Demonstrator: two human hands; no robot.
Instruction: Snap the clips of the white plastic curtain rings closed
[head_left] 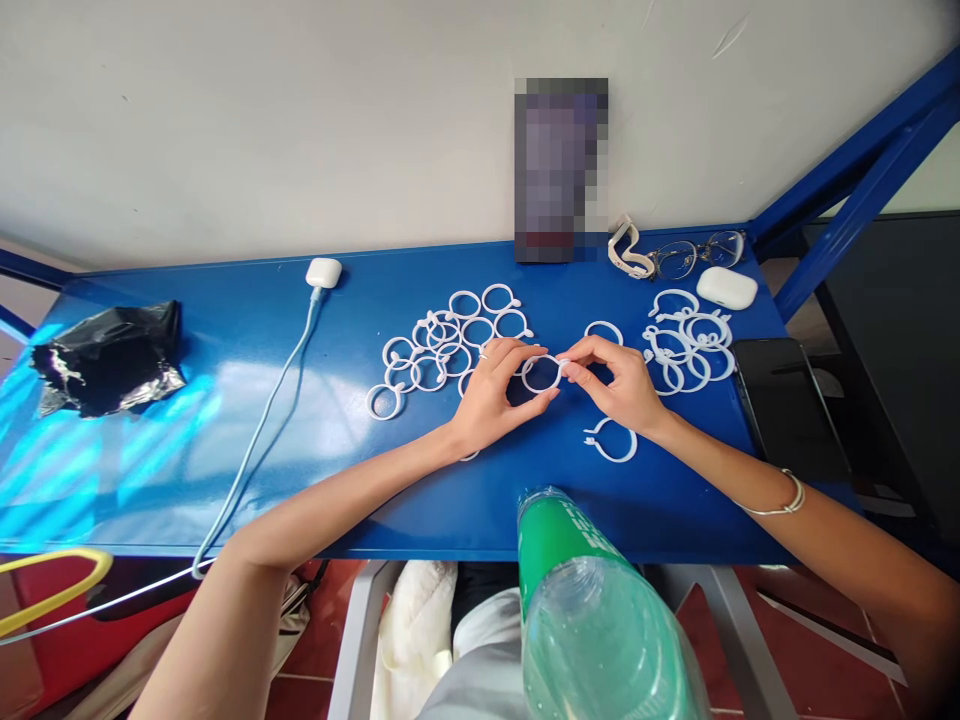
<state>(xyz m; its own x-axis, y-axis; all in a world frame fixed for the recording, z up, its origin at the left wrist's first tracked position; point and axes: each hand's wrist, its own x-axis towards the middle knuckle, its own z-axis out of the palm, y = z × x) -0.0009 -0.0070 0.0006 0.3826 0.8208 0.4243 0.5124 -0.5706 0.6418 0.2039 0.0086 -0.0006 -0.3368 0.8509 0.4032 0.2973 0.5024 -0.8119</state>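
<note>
Both hands are pinching one white ring (540,391) just over the blue table (390,285), centre of the frame. The left hand (491,395) is gripping the ring's left side and the right hand (619,385) its right, fingers closed on it. The left hand is covering part of the left ring pile (442,335). Another ring (471,456) is peeking out under that wrist, mostly hidden. The block (561,170) leaning on the wall is pixelated and unreadable. The bottle (592,610) is running off the bottom edge, and the white lettering on its green label is cut off and illegible.
</note>
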